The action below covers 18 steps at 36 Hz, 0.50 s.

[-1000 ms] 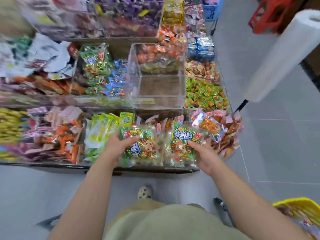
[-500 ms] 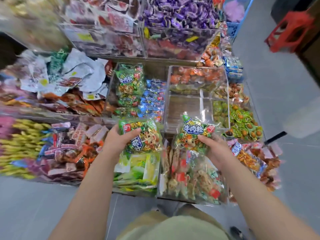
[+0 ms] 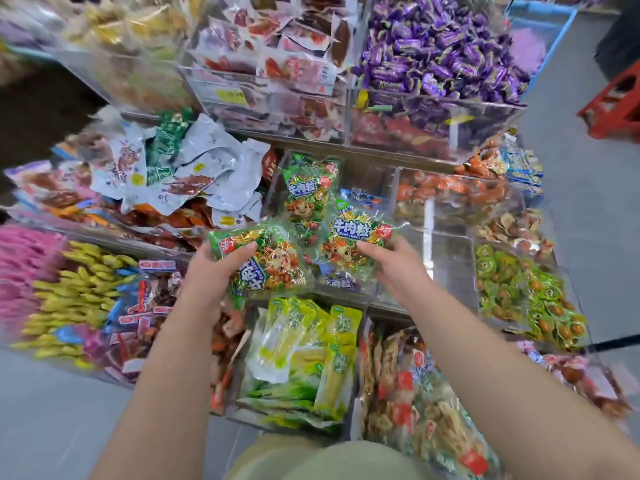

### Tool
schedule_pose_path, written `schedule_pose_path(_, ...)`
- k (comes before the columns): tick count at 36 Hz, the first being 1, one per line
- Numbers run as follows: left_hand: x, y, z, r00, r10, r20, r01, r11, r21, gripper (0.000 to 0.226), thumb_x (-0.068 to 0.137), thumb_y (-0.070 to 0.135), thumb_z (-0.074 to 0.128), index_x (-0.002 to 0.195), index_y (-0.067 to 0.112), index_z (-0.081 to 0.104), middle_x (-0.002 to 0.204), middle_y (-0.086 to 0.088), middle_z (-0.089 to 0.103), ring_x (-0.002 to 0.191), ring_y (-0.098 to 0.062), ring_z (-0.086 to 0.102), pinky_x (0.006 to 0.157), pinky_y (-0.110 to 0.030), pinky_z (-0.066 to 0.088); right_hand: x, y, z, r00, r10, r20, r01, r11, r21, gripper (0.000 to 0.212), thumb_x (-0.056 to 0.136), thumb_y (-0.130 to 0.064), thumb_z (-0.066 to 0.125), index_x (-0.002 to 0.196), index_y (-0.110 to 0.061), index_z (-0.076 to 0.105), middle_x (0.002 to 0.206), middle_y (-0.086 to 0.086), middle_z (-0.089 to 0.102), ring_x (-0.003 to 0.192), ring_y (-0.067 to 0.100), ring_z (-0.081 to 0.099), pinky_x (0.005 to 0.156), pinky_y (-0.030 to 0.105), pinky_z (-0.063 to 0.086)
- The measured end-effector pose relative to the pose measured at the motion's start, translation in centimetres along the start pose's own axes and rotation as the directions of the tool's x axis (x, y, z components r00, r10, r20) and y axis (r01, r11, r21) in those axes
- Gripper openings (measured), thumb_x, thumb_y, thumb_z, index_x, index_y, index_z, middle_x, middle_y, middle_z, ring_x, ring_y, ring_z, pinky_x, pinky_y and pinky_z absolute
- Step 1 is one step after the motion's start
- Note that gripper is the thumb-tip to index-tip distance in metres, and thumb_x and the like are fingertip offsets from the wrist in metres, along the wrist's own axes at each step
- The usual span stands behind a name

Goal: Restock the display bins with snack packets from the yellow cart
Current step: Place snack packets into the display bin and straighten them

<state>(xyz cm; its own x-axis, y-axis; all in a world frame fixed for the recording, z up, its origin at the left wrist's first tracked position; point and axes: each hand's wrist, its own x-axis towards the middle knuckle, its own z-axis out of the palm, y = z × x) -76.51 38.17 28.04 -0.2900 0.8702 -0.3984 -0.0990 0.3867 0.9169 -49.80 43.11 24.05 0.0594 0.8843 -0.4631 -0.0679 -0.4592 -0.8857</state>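
Left hand (image 3: 211, 271) grips one green beef-cube packet (image 3: 266, 261), thumb across its face, fingers underneath. Right hand (image 3: 394, 268) grips a second packet (image 3: 356, 240) near its lower edge, thumb on the front.

Both packets are over the middle tier of the display rack (image 3: 346, 148). The right one hangs above the clear bin (image 3: 367, 178), which holds a matching packet (image 3: 304, 188) standing at the back. The left one overhangs that bin's front-left corner. Yellow cart not in view.

Risks (judgement):
- The bin is shared with blue packets (image 3: 363, 199) on its right side, so a loose drop could land green on blue.
- A packet released too far forward could slide over the front wall into the yellow-green pouches (image 3: 304, 351) on the tier below.
- Slick film and a low grip mean the right packet may swing or slip.

Room: there looks to be open space in the bin in front of the standing packet. The neighbouring bin (image 3: 446, 261) to the right is nearly bare. White pouches (image 3: 214, 161) heap up against the left wall, so there is little clearance on that side.
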Motion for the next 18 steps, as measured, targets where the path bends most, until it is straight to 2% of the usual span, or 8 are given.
schedule_pose_path(3,2.2,1.6,-1.6,1.0,0.004,0.006,-0.004,1.0,-0.005,0.112,0.037,0.054,0.086,0.137,0.022,0.044,0.113,0.008,0.062,0.104,-0.021,0.061,0.087,-0.048,0.052,1.9,-0.7,3.0,0.998,-0.013,-0.066,0.008,0.997,-0.074,0.074,0.07,-0.034,0.081,0.134,-0.02,0.046,0.124,0.0,0.06,0.108,0.023,0.06,0.095,0.044,0.048)
schedule_pose_path(5,3.5,2.6,-2.6,1.0,0.015,0.025,-0.016,0.999,0.03,0.121,0.041,0.054,0.087,0.144,0.02,0.035,0.13,0.003,0.056,0.112,-0.022,0.057,0.092,-0.049,0.049,3.2,-1.1,4.9,0.995,-0.03,-0.099,0.019,0.993,-0.113,0.079,0.071,-0.036,0.08,0.137,-0.02,0.042,0.128,-0.005,0.055,0.107,0.02,0.058,0.087,0.036,0.047)
schedule_pose_path(7,5.0,3.4,-3.6,0.999,0.019,0.043,-0.02,0.999,0.04,0.13,0.038,0.056,0.084,0.149,0.021,0.025,0.149,-0.006,0.039,0.124,-0.026,0.046,0.101,-0.055,0.041,4.6,-1.6,6.4,0.99,-0.071,-0.123,0.05,0.985,-0.168,0.076,0.072,-0.035,0.08,0.137,-0.02,0.044,0.122,-0.01,0.053,0.093,0.012,0.056,0.077,0.027,0.044)
schedule_pose_path(10,6.8,4.6,-4.4,0.996,-0.015,0.082,0.015,1.0,0.01,0.141,0.029,0.056,0.084,0.15,0.02,0.021,0.151,-0.011,0.034,0.13,-0.032,0.042,0.103,-0.058,0.038,6.7,-2.4,8.3,0.987,-0.099,-0.129,0.068,0.97,-0.232,0.072,0.072,-0.03,0.08,0.135,-0.019,0.047,0.117,-0.008,0.055,0.086,0.008,0.057,0.072,0.022,0.045)
schedule_pose_path(12,7.9,4.9,-4.9,0.991,-0.031,0.126,0.03,0.999,0.011,0.127,0.029,0.054,0.088,0.14,0.028,0.034,0.141,-0.01,0.047,0.122,-0.033,0.051,0.096,-0.059,0.045,8.1,-2.6,9.4,0.985,-0.111,-0.133,0.071,0.959,-0.274,0.076,0.072,-0.028,0.08,0.138,-0.016,0.044,0.125,-0.005,0.054,0.098,0.011,0.056,0.081,0.022,0.041)
schedule_pose_path(14,8.9,5.2,-5.1,0.986,-0.063,0.156,0.065,0.998,-0.004,0.106,0.037,0.049,0.09,0.129,0.035,0.039,0.125,-0.007,0.06,0.11,-0.033,0.06,0.082,-0.055,0.054,9.3,-2.6,10.1,0.985,-0.116,-0.126,0.068,0.939,-0.337,0.076,0.072,-0.025,0.081,0.137,-0.016,0.044,0.134,0.002,0.052,0.112,0.019,0.053,0.088,0.027,0.04)
schedule_pose_path(15,9.3,5.3,-5.2,0.984,-0.081,0.16,0.084,0.996,-0.007,0.107,0.039,0.048,0.089,0.133,0.035,0.037,0.122,-0.007,0.061,0.109,-0.033,0.06,0.077,-0.051,0.055,9.9,-2.3,10.4,0.986,-0.108,-0.125,0.055,0.93,-0.364,0.075,0.071,-0.024,0.081,0.136,-0.017,0.044,0.135,0.004,0.052,0.116,0.022,0.052,0.091,0.029,0.04)
schedule_pose_path(18,10.4,5.7,-5.2,0.978,-0.1,0.185,0.105,0.994,-0.016,0.115,0.04,0.048,0.085,0.141,0.032,0.032,0.125,-0.007,0.059,0.112,-0.032,0.058,0.082,-0.049,0.053,10.9,-1.3,11.0,0.983,-0.06,-0.172,-0.013,0.92,-0.393,0.082,0.069,-0.023,0.083,0.136,-0.015,0.037,0.133,0.007,0.051,0.121,0.026,0.048,0.091,0.03,0.037)
